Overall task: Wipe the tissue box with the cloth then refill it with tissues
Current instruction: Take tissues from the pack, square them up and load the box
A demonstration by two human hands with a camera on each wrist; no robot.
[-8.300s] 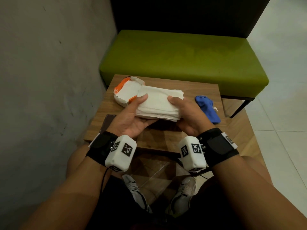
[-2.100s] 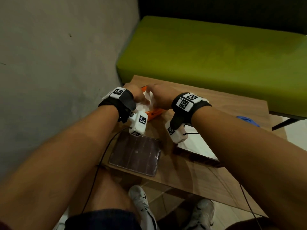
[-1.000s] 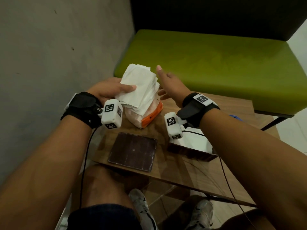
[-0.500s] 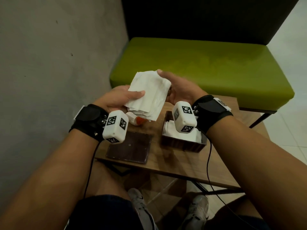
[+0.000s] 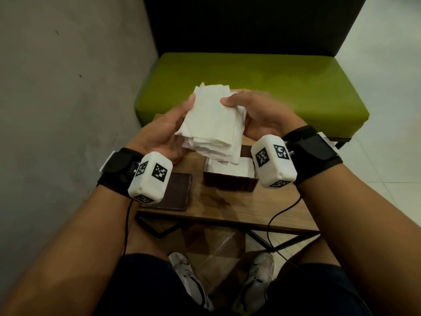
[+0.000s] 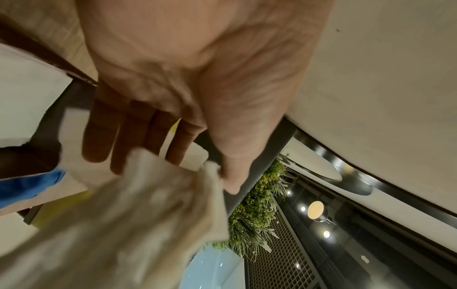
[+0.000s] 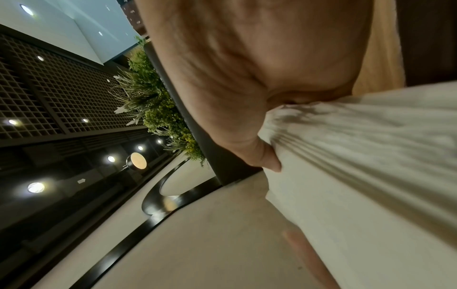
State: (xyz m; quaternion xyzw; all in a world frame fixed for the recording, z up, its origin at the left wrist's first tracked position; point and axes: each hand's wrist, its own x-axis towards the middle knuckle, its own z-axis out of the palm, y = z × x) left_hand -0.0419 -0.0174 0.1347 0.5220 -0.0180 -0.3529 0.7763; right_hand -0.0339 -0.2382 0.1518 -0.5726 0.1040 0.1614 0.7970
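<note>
Both hands hold a stack of white tissues (image 5: 211, 124) in the air, just above the open dark brown tissue box (image 5: 230, 187). My left hand (image 5: 182, 115) supports the stack's left side, thumb at its upper edge and fingers underneath. My right hand (image 5: 237, 103) grips the right side with the thumb pressed on top. White tissues (image 5: 237, 171) lie inside the box. The left wrist view shows the blurred stack (image 6: 123, 224) pinched by the thumb, and a blue cloth (image 6: 29, 187) beyond. In the right wrist view the thumb presses into the stack (image 7: 358, 176).
The box's flat dark lid (image 5: 177, 195) lies on the wooden table (image 5: 227, 208) to the left of the box. A green bench (image 5: 250, 87) stands behind the table, a grey wall (image 5: 68, 87) on the left. My knees and shoes are under the table's near edge.
The left hand lifted the tissue stack off the orange pack and carried it right, over the box. The right hand came in and took hold of its right side.
</note>
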